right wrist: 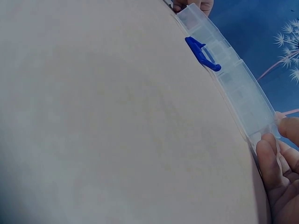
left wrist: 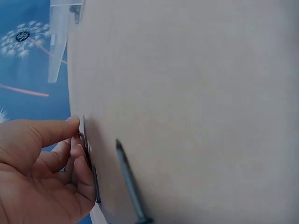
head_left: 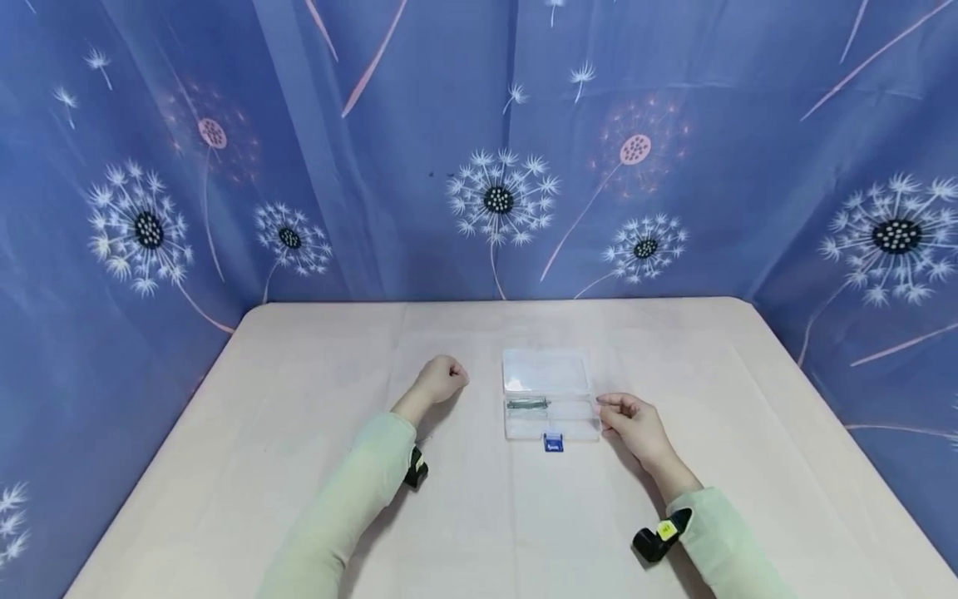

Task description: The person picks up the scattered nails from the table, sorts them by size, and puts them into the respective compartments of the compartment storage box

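Left of the box, low over the table, my left hand [head_left: 441, 378] pinches a thin dark nail [left wrist: 86, 145] between thumb and fingertips; the fingers partly hide it. Two more dark nails show in the left wrist view: one nail [left wrist: 130, 182] lies nearer the camera, another [left wrist: 96, 185] beside the fingers. A clear plastic compartment box [head_left: 573, 429] stands with its lid [head_left: 546, 371] raised at the back and a blue latch [head_left: 553, 443] at the front. Several nails [head_left: 527, 404] lie in its back left compartment. My right hand [head_left: 636, 428] grips the box's right edge between thumb and fingers.
A pale cloth covers the table [head_left: 479, 532]. Blue curtains [head_left: 419, 125] with dandelion prints hang around its back and sides. Each wrist carries a black camera, the right one [head_left: 659, 539] with a yellow label.
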Tool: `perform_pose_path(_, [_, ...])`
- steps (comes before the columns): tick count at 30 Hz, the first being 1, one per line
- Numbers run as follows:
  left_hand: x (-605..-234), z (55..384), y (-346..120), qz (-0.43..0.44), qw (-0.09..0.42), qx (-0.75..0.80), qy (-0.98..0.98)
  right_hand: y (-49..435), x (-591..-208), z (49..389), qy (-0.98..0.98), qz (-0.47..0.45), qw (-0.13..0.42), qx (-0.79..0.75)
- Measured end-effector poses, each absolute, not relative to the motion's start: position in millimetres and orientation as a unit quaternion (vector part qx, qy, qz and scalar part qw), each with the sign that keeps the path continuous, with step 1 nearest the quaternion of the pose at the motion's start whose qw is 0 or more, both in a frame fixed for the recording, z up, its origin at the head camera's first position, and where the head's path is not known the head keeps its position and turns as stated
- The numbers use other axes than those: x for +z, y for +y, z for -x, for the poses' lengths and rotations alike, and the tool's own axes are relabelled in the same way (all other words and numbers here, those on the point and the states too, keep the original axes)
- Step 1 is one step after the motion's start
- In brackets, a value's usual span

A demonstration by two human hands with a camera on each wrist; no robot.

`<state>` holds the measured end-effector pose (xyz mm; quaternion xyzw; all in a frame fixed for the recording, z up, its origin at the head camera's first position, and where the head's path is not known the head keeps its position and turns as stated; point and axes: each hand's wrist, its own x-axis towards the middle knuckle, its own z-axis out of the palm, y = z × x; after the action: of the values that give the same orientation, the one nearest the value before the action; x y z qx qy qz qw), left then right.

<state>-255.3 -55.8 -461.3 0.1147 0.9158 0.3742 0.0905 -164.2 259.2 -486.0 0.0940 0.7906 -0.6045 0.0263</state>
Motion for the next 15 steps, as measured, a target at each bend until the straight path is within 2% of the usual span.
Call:
perform_pose_path(4, [-470, 246, -59, -0.122, 0.108, 0.403, 0.901, 260, -491, 155, 0.788, -0.096, 0.036, -0.607])
perform_pose_path(8, [-474, 239, -61, -0.13, 0.098, 0.427, 0.889, 258, -494, 151, 0.782, -0.093, 0.032, -0.616])
perform_pose_path(15, [-457, 242, -54, -0.163, 0.097, 0.466, 0.864, 259, -487, 159, 0.781, -0.088, 0.007, -0.619])
